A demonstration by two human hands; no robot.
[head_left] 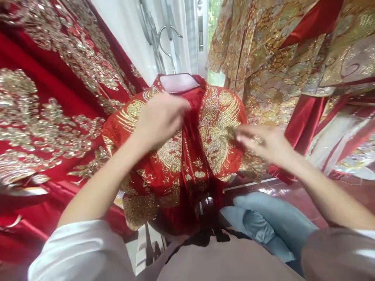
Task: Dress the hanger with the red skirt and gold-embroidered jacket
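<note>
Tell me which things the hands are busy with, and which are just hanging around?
Busy with: the red jacket on its hanger, gripped near the collar by the left hand and touched at its edge by the right hand.

Just around: red robe at left, gold robes at right, blue cloth below.

The jacket (pixel 216 128) hangs in the middle on a hanger (pixel 178 82), straight before the person. The left hand (pixel 159 119) closes on its front just below the hanger. The right hand (pixel 263 142) lies against the jacket's right side, a little lower than the left. Left of the jacket a large garment (pixel 43 117) hangs close beside it and reaches nearer to the person. More garments (pixel 278 58) hang to the right. Behind the hanger, between the two groups, stands a window frame (pixel 202 31), with spare hangers (pixel 162 39) just left of it. Under the right forearm, nearer than the jacket's hem, lies a bundle of cloth (pixel 269 222).
</note>
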